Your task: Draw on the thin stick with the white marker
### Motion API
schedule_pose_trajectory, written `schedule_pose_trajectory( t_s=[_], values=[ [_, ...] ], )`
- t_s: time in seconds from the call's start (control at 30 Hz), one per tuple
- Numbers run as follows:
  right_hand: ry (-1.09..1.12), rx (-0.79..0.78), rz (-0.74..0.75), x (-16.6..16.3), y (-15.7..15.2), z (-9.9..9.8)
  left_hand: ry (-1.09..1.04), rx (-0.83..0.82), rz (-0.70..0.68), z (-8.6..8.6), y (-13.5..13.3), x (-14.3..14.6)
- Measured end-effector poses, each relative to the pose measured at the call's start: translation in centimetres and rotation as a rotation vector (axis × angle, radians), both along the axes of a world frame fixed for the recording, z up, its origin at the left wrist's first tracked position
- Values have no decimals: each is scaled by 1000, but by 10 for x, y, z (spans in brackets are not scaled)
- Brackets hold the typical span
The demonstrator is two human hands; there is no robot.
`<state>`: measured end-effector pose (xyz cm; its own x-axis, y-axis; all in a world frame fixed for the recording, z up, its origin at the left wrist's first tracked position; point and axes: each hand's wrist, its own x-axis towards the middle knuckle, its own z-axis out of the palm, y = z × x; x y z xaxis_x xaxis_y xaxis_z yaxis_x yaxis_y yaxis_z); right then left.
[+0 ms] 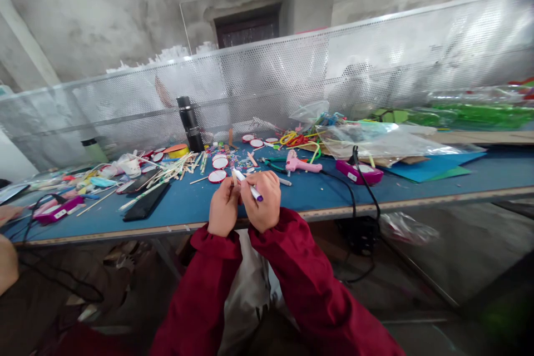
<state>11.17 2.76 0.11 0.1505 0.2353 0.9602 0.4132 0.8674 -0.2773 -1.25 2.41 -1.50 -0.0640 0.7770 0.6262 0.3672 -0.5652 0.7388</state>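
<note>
Left hand (223,208): fingers pinch a stick (234,179), presumably for steadiness; right hand (265,197): fingers pinch a marker (253,191) pen-fashion, near the surface's (187,201) front edge.

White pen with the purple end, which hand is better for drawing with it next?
Probably the right hand: it holds the white pen, whose white end slants toward the left hand. The left hand looks busy, seeming to pinch a small pale piece.

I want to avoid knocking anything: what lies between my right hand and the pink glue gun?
A short pale stick lies between your right hand and the glue gun, in the head view.
</note>
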Motion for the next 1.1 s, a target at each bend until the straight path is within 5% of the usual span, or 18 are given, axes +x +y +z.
schedule_pose_trajectory(
  t_s=[1.1],
  values=[
    [16, 4, -4, -1, 1, 0, -5, -15, 6, 1, -1, 1]
  ],
)
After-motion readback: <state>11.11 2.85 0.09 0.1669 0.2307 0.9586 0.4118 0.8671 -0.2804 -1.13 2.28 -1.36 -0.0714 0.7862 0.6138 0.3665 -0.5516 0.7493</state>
